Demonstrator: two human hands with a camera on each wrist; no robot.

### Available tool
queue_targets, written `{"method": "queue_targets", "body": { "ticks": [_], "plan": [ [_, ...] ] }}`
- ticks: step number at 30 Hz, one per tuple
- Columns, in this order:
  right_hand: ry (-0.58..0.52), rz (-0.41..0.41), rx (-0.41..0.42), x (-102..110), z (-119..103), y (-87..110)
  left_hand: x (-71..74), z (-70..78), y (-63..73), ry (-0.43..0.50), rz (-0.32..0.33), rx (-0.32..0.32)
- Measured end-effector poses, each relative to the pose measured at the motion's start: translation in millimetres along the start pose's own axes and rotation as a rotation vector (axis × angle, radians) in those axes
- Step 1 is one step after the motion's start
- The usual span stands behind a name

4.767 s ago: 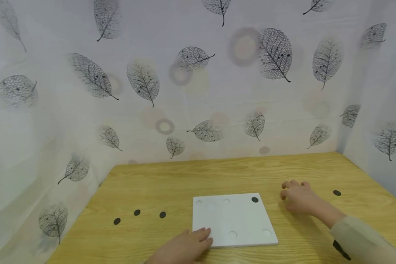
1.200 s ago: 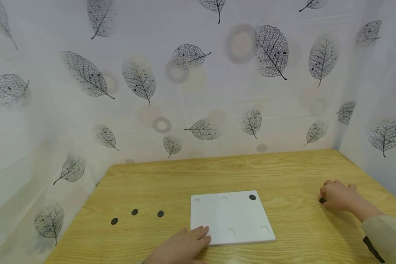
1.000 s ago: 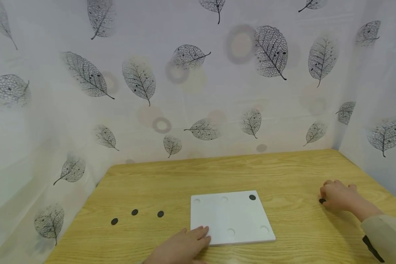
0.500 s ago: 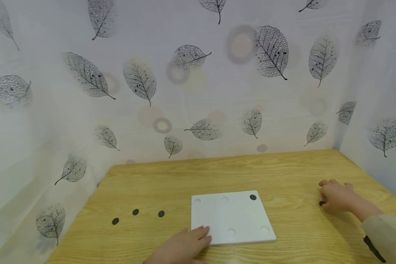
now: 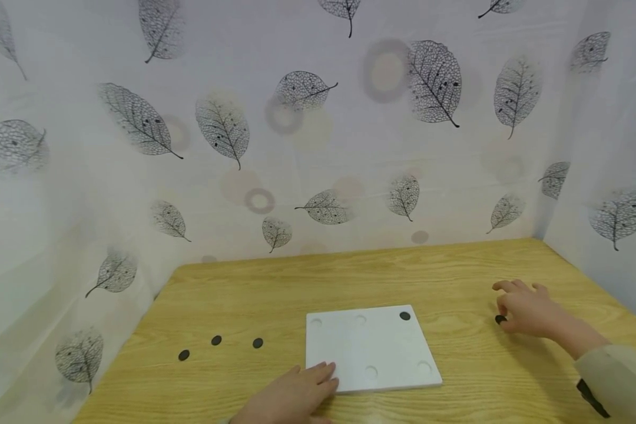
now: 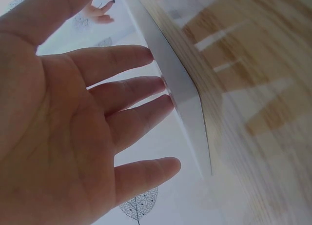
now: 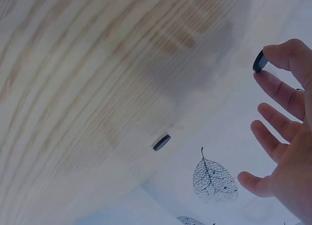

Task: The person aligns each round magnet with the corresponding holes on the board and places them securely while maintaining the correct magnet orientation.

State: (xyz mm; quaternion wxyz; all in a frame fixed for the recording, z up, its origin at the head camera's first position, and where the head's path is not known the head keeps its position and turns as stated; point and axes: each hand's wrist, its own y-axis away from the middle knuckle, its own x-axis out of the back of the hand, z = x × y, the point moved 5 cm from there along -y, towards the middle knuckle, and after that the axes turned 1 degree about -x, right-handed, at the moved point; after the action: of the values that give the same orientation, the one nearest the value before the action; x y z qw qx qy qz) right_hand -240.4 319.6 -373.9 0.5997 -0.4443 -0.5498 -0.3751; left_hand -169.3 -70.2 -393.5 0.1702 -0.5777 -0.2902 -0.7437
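Observation:
In the head view my left hand [image 5: 291, 394] rests its straight fingertips on the near left corner of a white board [image 5: 373, 347] with shallow round recesses. The left wrist view shows those fingers against the edge of the board [image 6: 180, 83]. Over the table, right of the board, my right hand [image 5: 527, 312] pinches a black disc [image 5: 500, 319] between thumb and index finger, the disc [image 7: 260, 61] tilted on edge in the right wrist view. Another black disc [image 5: 405, 316] sits in the board's far right recess.
Three black discs lie left of the board, one being the middle disc [image 5: 217, 340]. The right wrist view shows another loose disc [image 7: 162, 142] on the wooden table [image 5: 350, 277]. A leaf-patterned curtain [image 5: 318, 147] encloses the back and sides.
My right hand went right to a black disc, stayed there, and has now shifted slightly left with it pinched. My left hand has stayed on the board.

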Motion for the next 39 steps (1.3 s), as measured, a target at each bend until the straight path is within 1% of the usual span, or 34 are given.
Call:
{"method": "queue_targets", "body": {
  "ticks": [6,11,15,27,32,34,39],
  "plan": [
    [-0.001,0.018,0.025,2,-13,-2.2,-0.8,-1.4,1.2,0.019,-0.001,0.016],
    [-0.003,0.045,0.055,4,-20,-2.7,-1.0,-1.5,1.6,0.013,-0.003,0.016],
    [-0.007,0.047,0.064,4,-24,-2.8,-0.8,-1.1,1.6,0.005,-0.003,0.013],
    [-0.033,0.012,0.044,-3,-23,-2.0,-0.3,-1.6,2.3,0.003,-0.009,0.008],
    [-0.026,-0.017,0.031,-12,-22,-2.9,-1.0,-0.9,2.2,-0.001,-0.004,0.005],
    [-0.006,-0.024,0.032,-14,-21,-3.1,-1.2,-0.5,2.2,-0.004,0.0,0.002],
    [0.012,-0.027,0.036,-15,-20,-3.4,-1.7,-0.5,1.1,-0.011,0.003,-0.001]
  ]
}}
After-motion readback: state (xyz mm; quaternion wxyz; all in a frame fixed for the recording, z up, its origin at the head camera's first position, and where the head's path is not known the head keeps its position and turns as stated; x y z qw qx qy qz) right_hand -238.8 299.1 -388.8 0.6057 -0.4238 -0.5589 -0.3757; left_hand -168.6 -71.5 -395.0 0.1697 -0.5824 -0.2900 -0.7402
